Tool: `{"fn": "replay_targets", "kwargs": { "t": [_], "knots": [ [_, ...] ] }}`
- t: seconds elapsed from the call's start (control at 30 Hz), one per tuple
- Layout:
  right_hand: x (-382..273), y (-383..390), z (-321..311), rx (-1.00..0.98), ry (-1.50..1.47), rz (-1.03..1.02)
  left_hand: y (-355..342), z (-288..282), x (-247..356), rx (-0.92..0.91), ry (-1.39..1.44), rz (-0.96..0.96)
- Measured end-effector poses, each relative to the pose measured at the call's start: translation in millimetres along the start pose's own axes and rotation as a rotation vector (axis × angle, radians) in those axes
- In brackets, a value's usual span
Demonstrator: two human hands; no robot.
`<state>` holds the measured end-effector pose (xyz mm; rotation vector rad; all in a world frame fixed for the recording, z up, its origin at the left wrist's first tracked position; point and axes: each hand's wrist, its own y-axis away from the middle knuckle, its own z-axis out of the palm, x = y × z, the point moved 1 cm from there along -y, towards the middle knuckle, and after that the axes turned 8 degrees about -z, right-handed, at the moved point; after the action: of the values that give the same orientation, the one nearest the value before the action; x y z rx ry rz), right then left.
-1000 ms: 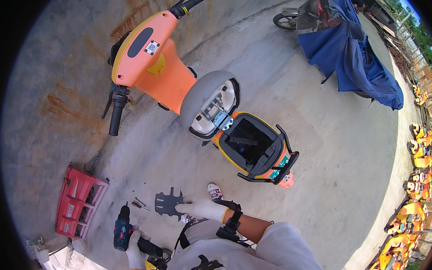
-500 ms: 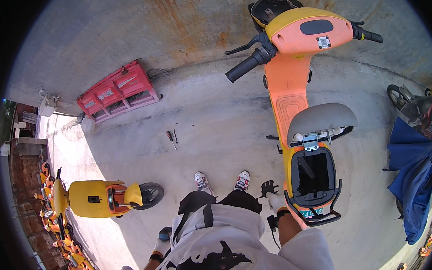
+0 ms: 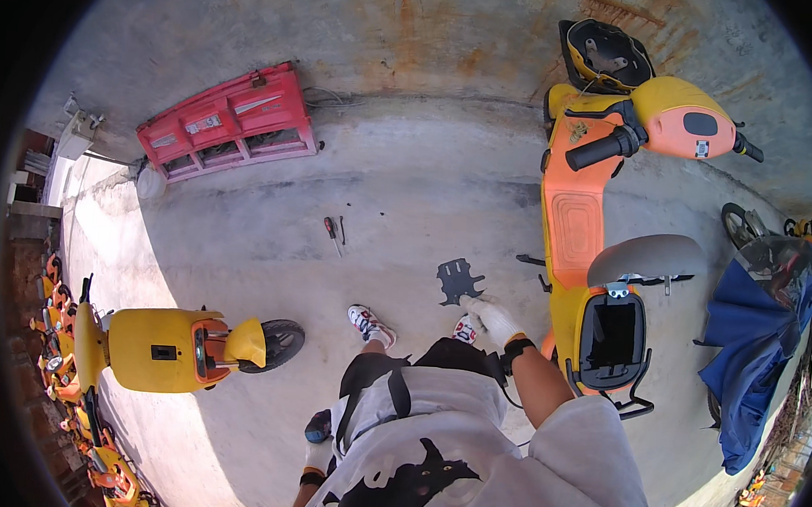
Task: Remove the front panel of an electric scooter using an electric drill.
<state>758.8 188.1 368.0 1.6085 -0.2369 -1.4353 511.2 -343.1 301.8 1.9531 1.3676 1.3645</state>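
My right hand, in a white glove, is closed on the edge of a flat black plate with an irregular, notched outline. It holds the plate over the floor in front of my shoes. Low at my left side, my gloved left hand is partly hidden by my shirt. It is closed round a rounded dark blue and black object whose kind I cannot make out. To the right stands a yellow and orange scooter. Its grey seat is tipped up, showing a dark compartment.
A screwdriver and a thin dark rod lie on the concrete. A red metal panel leans on the wall. Another yellow scooter is at left; a blue cover drapes something at right. Several scooters line the left edge.
My right hand has moved left and forward from beside the scooter's rear, carrying the black plate, which now shows its broad face. My view has shifted, and my left hand stays low.
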Motion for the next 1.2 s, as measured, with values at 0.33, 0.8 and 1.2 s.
{"fn": "replay_targets", "kwargs": {
  "t": [0.33, 0.8, 1.2],
  "knots": [
    [-29, -39, 147, -0.050, 0.003, 0.013, -65, -134, 76, 0.144, 0.339, -0.502],
    [-7, -176, 151, 0.334, 0.481, 0.045, 19, -115, 37, -0.043, 0.262, -0.833],
    [54, -482, 147, 0.289, 1.028, 0.012, -79, -53, 59, -0.018, 0.448, -0.882]
  ]
}}
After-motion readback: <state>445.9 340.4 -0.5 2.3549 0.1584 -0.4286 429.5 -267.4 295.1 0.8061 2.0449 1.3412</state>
